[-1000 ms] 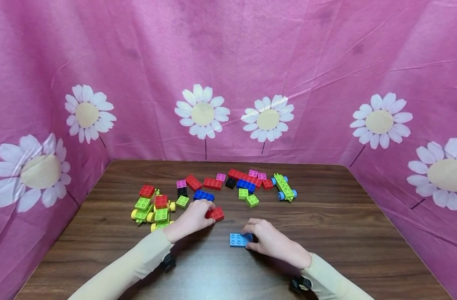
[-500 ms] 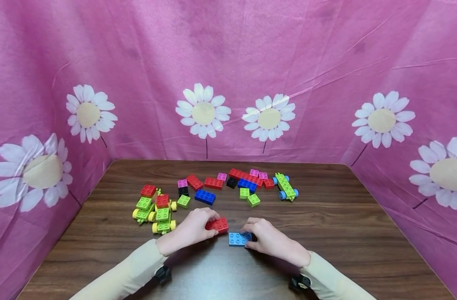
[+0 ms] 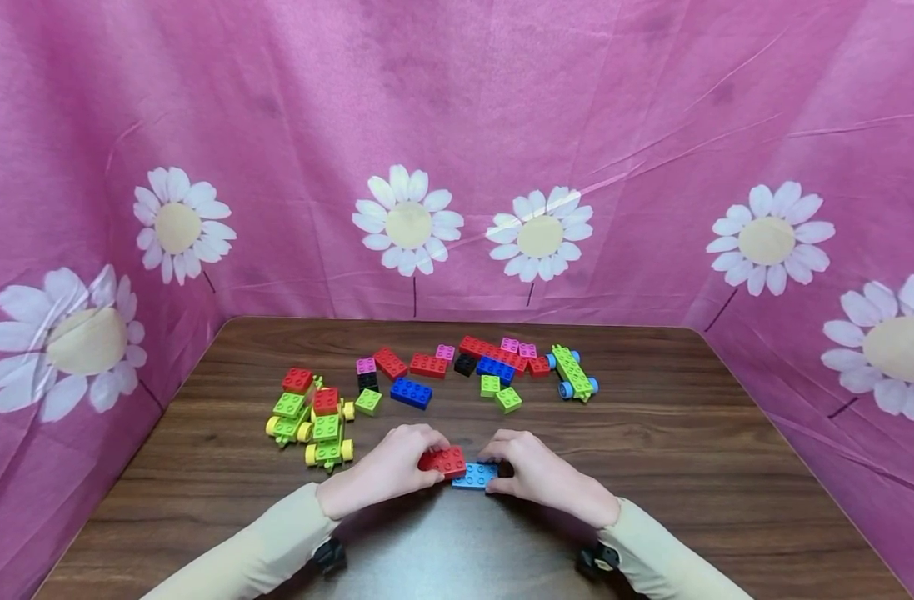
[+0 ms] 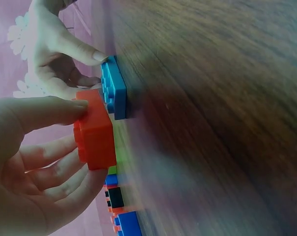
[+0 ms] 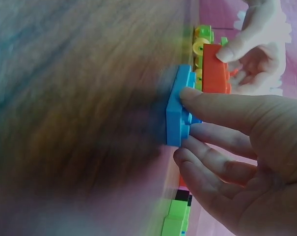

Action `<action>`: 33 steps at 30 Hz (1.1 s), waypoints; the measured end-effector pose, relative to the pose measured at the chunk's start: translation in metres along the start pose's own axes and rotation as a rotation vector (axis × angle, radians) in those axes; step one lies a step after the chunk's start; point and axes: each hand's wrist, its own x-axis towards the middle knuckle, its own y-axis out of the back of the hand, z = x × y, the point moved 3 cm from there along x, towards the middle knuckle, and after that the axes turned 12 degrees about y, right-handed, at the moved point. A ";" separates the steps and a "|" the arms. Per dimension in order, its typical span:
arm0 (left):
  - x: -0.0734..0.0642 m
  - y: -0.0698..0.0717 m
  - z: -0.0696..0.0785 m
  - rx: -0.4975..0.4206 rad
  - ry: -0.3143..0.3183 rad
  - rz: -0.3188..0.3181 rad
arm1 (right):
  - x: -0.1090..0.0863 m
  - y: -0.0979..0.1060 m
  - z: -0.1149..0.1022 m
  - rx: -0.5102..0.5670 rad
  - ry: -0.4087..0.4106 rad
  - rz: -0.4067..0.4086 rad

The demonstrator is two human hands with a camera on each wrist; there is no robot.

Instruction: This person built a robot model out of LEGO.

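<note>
My left hand [image 3: 392, 463] pinches a red building brick [image 3: 447, 462] between thumb and fingers, studs up. The red brick's right end hangs over the left end of a light blue brick [image 3: 475, 477]. My right hand [image 3: 541, 475] grips that blue brick by its right end near the table top. In the left wrist view the red brick [image 4: 96, 132] is slightly higher than the blue brick [image 4: 114, 88]. Whether the two touch I cannot tell. In the right wrist view my thumb and fingers are on the blue brick [image 5: 179, 110].
Behind the left hand stand two green vehicles with yellow wheels [image 3: 327, 429], topped with red and green bricks. Several loose bricks, among them a dark blue brick [image 3: 411, 393], lie along the back. A green wheeled base [image 3: 572, 372] with blue wheels is at the back right.
My left hand has brought the red brick toward me and to the right, up to the blue brick. My right hand has shifted slightly left with the blue brick.
</note>
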 end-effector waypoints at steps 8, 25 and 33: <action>0.002 -0.004 0.002 -0.001 -0.017 -0.006 | -0.002 -0.001 0.002 0.020 -0.016 -0.016; 0.004 -0.009 0.001 -0.010 -0.039 -0.041 | -0.002 -0.001 0.002 0.026 -0.029 -0.025; 0.008 -0.012 0.004 -0.013 -0.018 -0.079 | -0.002 -0.001 0.002 0.032 -0.032 -0.028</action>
